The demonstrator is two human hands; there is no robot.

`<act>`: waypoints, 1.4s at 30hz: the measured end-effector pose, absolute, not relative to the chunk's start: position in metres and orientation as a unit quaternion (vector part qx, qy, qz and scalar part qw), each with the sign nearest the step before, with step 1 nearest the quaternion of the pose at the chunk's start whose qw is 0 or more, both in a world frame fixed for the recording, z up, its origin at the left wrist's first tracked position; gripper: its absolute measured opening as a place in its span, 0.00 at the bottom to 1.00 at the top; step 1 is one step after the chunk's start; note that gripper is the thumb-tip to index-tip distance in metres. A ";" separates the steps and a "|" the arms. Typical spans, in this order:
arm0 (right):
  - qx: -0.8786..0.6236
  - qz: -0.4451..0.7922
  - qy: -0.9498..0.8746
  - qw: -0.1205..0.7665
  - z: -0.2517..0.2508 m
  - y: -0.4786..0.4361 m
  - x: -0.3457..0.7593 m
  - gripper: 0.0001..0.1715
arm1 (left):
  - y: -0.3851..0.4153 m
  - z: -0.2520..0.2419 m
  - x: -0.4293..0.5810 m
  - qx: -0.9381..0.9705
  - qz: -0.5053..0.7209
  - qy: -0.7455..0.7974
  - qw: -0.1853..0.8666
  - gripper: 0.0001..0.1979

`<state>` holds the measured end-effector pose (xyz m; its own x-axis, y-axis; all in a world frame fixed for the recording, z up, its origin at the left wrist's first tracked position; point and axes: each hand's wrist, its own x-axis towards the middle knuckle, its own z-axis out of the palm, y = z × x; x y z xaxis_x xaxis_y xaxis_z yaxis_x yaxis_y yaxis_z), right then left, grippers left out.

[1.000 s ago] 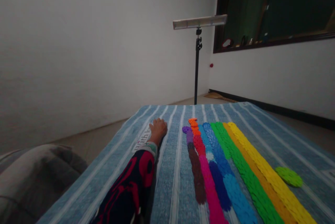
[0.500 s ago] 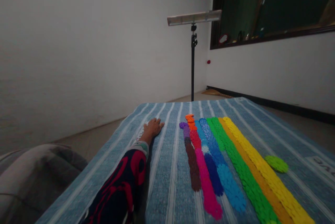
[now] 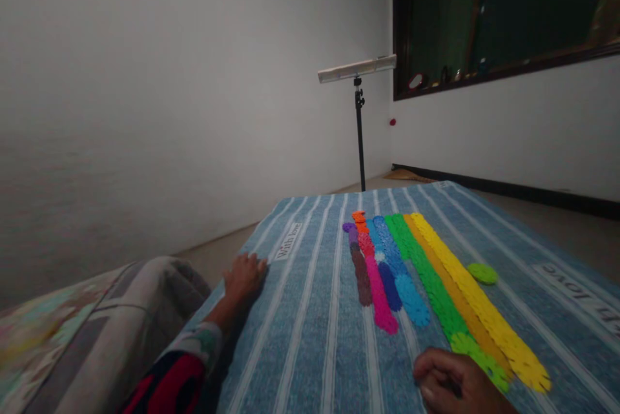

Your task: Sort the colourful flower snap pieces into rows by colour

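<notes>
Two hands rest on the blue striped cloth [image 3: 310,336], with the coloured rows of plastic discs as the landmark. The left hand [image 3: 243,277] lies flat, well to the left of the rows, its grip spread and holding nothing. The right hand [image 3: 455,385] sits at the near end of the green row [image 3: 426,272], grip curled; whether it pinches a disc I cannot tell. A loose green disc pile [image 3: 482,272] lies just right of the yellow row [image 3: 477,301]. Working well here likely means moving lightly so neighbouring rows stay straight.
</notes>
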<state>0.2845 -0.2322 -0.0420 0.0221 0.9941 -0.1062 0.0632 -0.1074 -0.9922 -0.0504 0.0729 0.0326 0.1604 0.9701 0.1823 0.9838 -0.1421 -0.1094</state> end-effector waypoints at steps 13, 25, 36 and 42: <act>-0.517 0.469 -0.509 0.503 -0.026 -0.240 0.285 0.19 | -0.035 0.013 -0.075 -0.749 0.016 -0.659 0.071 0.22; -0.551 0.378 -0.486 0.563 -0.019 -0.232 0.283 0.14 | -0.038 -0.003 0.040 -0.847 -0.107 -0.520 0.007 0.24; -0.778 -0.040 -0.402 0.482 -0.032 -0.220 0.430 0.36 | -0.025 -0.012 0.140 -0.829 -0.297 -0.447 -0.158 0.21; -0.795 0.031 -0.346 0.498 -0.049 -0.189 0.455 0.46 | -0.027 -0.009 0.168 -0.814 -0.308 -0.446 -0.206 0.15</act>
<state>0.4549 -0.1887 -0.0494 0.7581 0.5814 0.2954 0.5195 -0.2646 -0.8125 0.1677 -0.0267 -0.0085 0.4117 0.8540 0.3181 0.5995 -0.5167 0.6112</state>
